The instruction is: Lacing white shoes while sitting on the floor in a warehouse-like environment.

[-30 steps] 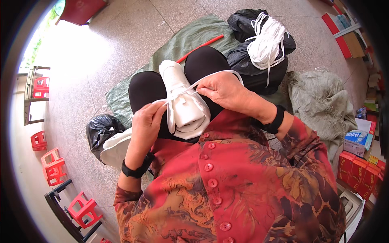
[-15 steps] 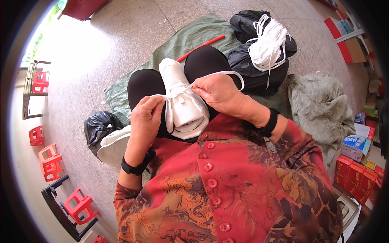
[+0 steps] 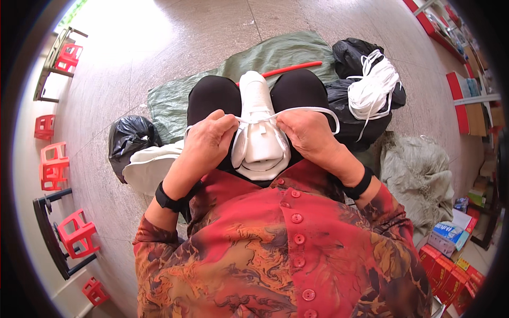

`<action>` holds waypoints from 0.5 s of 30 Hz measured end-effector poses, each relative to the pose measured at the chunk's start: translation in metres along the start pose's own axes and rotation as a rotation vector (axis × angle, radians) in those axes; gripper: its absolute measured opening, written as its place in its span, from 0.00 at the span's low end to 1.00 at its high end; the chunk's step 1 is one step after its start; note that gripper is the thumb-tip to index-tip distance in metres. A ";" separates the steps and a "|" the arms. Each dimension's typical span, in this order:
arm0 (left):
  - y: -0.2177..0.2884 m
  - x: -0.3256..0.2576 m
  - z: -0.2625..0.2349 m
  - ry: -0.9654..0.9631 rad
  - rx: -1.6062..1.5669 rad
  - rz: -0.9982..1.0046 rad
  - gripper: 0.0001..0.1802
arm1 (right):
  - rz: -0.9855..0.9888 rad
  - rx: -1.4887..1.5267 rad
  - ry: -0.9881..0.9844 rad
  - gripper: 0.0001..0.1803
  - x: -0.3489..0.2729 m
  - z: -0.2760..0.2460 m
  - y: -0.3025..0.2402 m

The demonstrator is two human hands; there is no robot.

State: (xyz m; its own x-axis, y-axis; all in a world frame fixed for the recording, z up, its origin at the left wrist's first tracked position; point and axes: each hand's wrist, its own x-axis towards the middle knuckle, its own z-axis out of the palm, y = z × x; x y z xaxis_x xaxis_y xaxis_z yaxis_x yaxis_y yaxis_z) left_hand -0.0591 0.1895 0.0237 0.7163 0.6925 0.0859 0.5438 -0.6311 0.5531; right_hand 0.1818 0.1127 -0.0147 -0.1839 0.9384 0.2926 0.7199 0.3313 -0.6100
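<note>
**Lacing a white shoe on the lap**

Here, a white shoe (image 3: 260, 127) lies on the person's lap between the two black-clad knees, its toe pointing away from the body and its opening toward the red patterned blouse (image 3: 286, 249). A white lace (image 3: 305, 110) runs across the top of the shoe, stretched between both hands.

The left hand (image 3: 204, 143) rests against the shoe's left side, its fingers curled in and pressed together on the lace end near the thumb. The right hand (image 3: 305, 135) sits against the shoe's right side, thumb and fingers likewise pinching the lace; from there a loop of lace arcs outward over the right knee and back. Each wrist bears a black band.

Under the legs a green sheet (image 3: 180, 100) is spread on the tiled floor, and a red stick (image 3: 291, 68) lies near its far edge. Just off the sheet's right edge, a bundle of white cord (image 3: 374, 87) rests on a black bag (image 3: 350, 53). At the sheet's left edge sits another black bag (image 3: 130, 139), with a second white shoe (image 3: 151, 167) touching it. Red stools (image 3: 77, 233) line the floor's left side, well apart from the hands. A grey sack (image 3: 419, 175) lies crumpled to the right.
</note>
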 end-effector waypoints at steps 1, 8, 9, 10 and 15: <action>-0.001 0.000 0.001 0.011 -0.040 -0.032 0.02 | 0.013 0.021 0.004 0.05 0.000 0.000 -0.002; 0.001 0.000 0.005 0.058 -0.065 -0.059 0.01 | 0.057 0.013 0.000 0.05 0.000 0.000 -0.004; 0.000 0.000 0.008 0.060 -0.066 -0.059 0.01 | 0.058 0.020 0.003 0.05 0.000 0.000 -0.005; -0.001 -0.001 0.011 0.096 0.001 -0.014 0.01 | 0.058 0.028 0.006 0.06 0.000 0.000 -0.005; 0.003 -0.001 0.013 0.147 0.148 0.065 0.00 | 0.042 0.024 0.034 0.05 -0.001 0.002 -0.004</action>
State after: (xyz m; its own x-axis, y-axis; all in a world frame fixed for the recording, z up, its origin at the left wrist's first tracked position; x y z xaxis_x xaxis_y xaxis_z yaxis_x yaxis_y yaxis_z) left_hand -0.0522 0.1821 0.0145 0.6864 0.6854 0.2431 0.5647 -0.7130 0.4156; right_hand 0.1780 0.1103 -0.0137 -0.1307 0.9476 0.2914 0.7101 0.2946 -0.6395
